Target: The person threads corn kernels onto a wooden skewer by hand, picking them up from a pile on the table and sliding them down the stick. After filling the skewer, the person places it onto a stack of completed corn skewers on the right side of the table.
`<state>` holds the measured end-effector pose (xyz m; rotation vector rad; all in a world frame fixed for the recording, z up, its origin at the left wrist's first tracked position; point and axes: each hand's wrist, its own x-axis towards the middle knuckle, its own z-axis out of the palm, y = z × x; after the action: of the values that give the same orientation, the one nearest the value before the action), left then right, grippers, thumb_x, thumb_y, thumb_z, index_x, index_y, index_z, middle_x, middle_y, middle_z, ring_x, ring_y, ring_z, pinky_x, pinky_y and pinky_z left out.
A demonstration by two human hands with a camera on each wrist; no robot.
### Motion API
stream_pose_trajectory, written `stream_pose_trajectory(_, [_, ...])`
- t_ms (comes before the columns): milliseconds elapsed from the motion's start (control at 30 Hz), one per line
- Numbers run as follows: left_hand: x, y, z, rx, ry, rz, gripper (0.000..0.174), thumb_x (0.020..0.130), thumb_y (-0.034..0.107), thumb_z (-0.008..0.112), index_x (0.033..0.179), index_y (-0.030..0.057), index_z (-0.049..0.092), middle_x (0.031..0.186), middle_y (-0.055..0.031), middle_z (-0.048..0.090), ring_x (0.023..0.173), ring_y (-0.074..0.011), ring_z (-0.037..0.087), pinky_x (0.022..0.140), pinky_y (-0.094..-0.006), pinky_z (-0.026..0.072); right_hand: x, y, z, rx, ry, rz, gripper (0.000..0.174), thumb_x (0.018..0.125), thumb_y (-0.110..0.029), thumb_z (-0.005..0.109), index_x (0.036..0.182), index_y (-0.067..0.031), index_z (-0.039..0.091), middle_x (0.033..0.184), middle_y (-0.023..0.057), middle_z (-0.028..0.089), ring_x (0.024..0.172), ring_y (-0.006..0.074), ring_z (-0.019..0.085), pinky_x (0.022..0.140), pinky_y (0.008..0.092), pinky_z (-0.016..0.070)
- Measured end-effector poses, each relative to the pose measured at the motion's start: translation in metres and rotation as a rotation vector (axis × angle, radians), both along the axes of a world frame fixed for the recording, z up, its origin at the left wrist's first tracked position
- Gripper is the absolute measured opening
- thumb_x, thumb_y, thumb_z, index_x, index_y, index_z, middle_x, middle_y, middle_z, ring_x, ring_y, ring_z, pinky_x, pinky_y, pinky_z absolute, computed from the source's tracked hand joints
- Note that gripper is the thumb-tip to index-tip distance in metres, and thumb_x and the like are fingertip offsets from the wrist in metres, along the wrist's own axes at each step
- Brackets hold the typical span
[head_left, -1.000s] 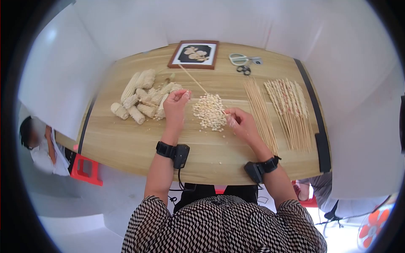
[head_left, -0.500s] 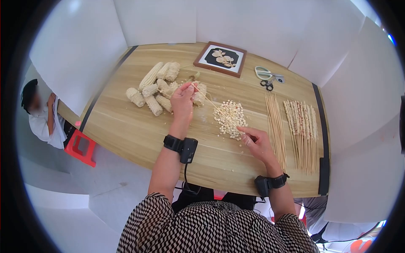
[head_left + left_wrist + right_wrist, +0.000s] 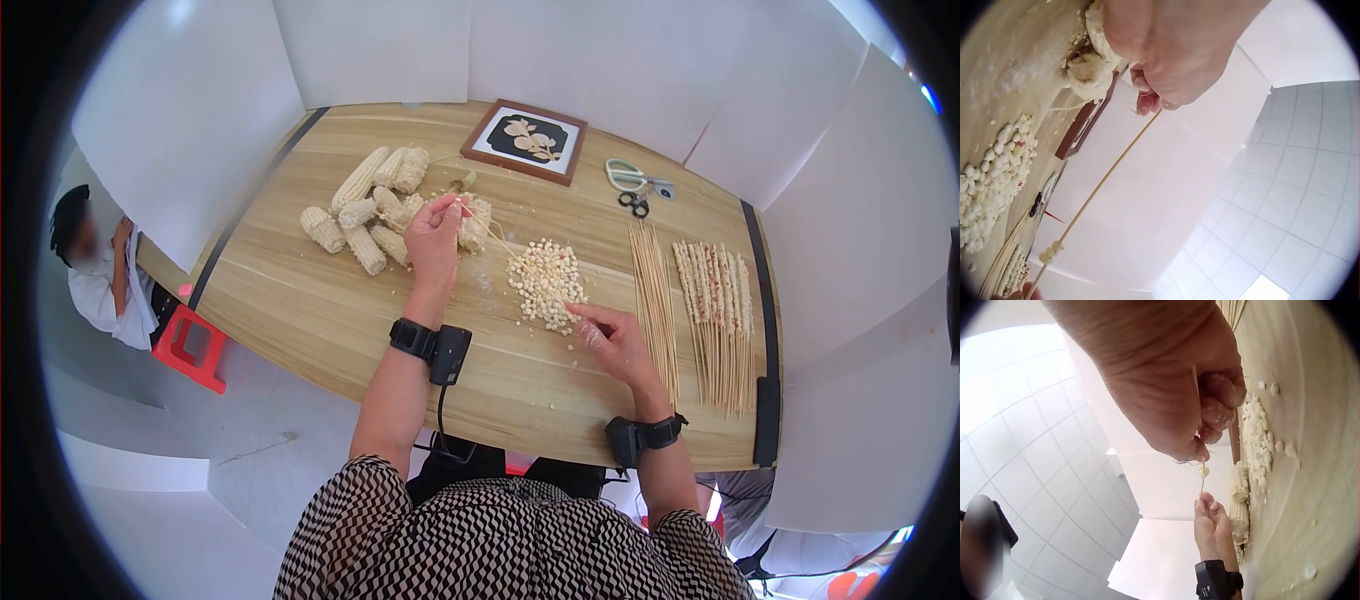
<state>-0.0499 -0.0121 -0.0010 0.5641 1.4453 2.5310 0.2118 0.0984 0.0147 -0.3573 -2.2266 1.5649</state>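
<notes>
Your left hand [image 3: 435, 235] pinching the skewer's [image 3: 490, 233] far end beside the cobs [image 3: 365, 215], your right hand [image 3: 612, 338] pinching its near end, threaded kernels [image 3: 1052, 251] just off those fingertips, skewer slanting above the pile [image 3: 546, 282] on the table [image 3: 300, 320], both grips unchanged from half a second ago.

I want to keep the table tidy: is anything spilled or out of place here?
A few loose kernels lie scattered on the table outside the kernel pile, near the right hand and toward the near edge. Nothing else stands out.
</notes>
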Motion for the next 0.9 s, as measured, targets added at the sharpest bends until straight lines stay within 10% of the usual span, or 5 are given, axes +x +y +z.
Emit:
stream_pose_trajectory(533, [0.008,0.005,-0.002,-0.147,0.273,0.073,0.017,0.087,-0.002,0.056,0.104,-0.0061,0.059,0.089,-0.0097,0.066,0.080,-0.0117,0.063,0.072,-0.0222,0.0492,-0.001,-0.003,0.004,0.004,-0.034,-0.054,0.029,0.087,-0.006,0.057,0.115,-0.0064,0.063,0.068,-0.0062,0.047,0.060,0.0042,0.036,0.054,0.0209,0.0354])
stream_pose_trajectory(900, [0.008,-0.003,0.008,0.070,-0.208,-0.267,0.024,0.095,0.021,0.051,0.102,-0.0021,0.054,0.097,-0.0163,0.065,0.086,-0.0209,0.064,0.064,-0.0254,0.0467,-0.002,-0.003,0.003,0.035,0.019,-0.043,0.029,0.086,-0.003,0.056,0.113,-0.0041,0.063,0.070,-0.0055,0.049,0.062,0.0043,0.039,0.057,0.0201,0.0356])
